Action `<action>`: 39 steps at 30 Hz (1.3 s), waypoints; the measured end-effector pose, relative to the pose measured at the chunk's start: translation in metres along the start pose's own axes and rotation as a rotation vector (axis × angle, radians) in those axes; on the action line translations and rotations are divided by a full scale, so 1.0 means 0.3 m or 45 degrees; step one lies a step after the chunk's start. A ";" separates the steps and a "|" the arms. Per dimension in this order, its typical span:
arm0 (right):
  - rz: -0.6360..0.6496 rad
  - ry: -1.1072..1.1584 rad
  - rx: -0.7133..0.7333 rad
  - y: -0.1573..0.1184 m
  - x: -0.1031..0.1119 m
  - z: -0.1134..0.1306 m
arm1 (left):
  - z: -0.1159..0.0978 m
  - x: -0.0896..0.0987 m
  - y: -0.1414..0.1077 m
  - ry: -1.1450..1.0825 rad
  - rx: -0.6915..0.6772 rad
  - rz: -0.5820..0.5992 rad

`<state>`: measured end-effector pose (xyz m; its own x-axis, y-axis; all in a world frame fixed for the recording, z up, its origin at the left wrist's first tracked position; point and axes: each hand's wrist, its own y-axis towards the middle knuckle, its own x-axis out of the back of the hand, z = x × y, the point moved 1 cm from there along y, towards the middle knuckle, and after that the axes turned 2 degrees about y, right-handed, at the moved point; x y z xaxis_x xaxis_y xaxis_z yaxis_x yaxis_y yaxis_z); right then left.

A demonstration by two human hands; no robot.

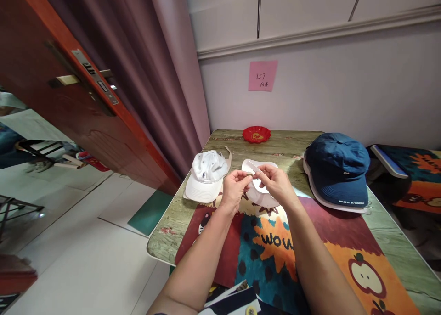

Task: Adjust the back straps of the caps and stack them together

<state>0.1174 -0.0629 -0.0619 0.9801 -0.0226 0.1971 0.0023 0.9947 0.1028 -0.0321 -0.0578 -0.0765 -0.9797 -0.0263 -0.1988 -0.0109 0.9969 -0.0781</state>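
1. A pale strap (254, 166) of the middle white cap (262, 198) is pinched by the left hand (235, 187) and the right hand (277, 182), fingertips close together.
2. The cap is laid on the tabletop (161, 234), partly hidden by the hands.
3. It is flanked by another white cap (206, 179) and a navy cap (339, 163).
4. A red dish (257, 135) is set behind.

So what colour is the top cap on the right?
The cap is dark blue, with white letters; see the head view.
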 end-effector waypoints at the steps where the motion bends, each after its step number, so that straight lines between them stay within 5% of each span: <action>1: -0.037 -0.026 0.001 -0.002 0.003 0.006 | 0.001 0.004 0.002 -0.009 0.006 -0.007; 7: -0.271 -0.374 -0.011 -0.016 0.042 0.040 | 0.012 0.024 0.012 -0.119 0.061 -0.040; 17: -0.169 -0.695 -0.145 -0.014 0.047 0.046 | 0.024 0.049 0.031 -0.443 0.408 0.013; 39: -0.112 -0.756 -0.004 -0.012 0.028 0.030 | 0.027 0.039 0.025 -0.368 0.347 0.043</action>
<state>0.1238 -0.0677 -0.0518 0.6975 -0.1566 0.6993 0.0800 0.9868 0.1411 -0.0420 -0.0512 -0.0873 -0.8815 -0.0522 -0.4692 0.1122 0.9422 -0.3157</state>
